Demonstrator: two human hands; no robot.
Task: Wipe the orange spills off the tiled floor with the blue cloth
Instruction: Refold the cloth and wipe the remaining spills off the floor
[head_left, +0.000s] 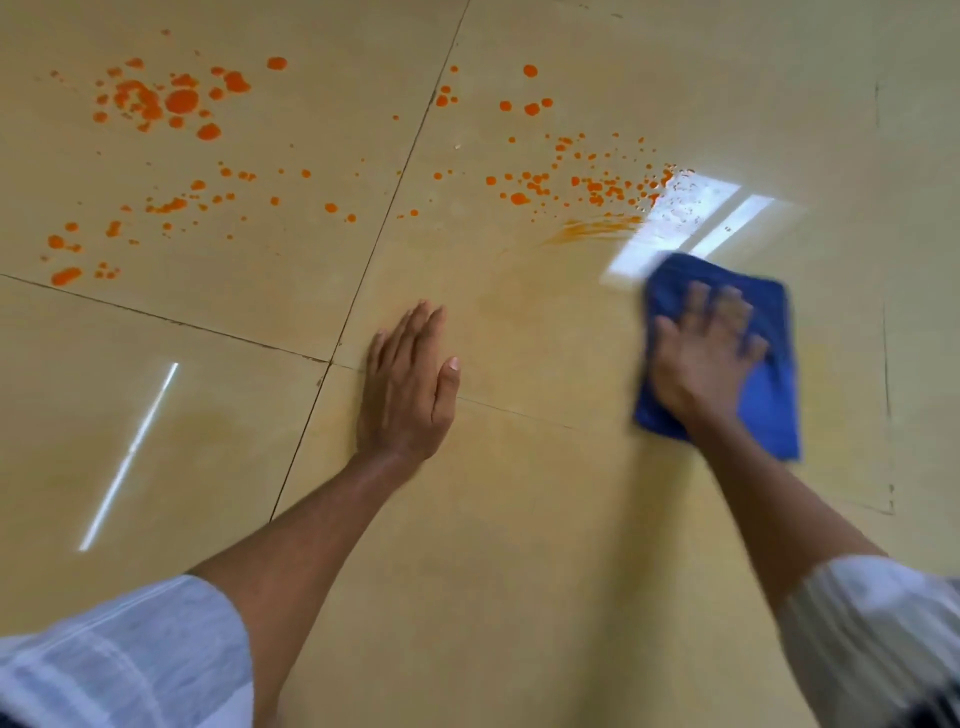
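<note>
While the right hand (701, 353) presses flat, fingers spread, on the blue cloth (727, 364) at the right of the frame, the left hand (410, 384) rests released, palm down, on the tiled floor (519, 519) near the centre as a brace. Most orange spills (171, 104) lie untouched across the upper left and upper middle; a smeared streak (592, 231) sits just above and left of the cloth. To do this stroke well, I judge the cloth should sweep up and leftward through the streak with even palm pressure, drawing droplets inward rather than spreading them, and be refolded to a clean face once soaked. The cloth's outline is blurred.
</note>
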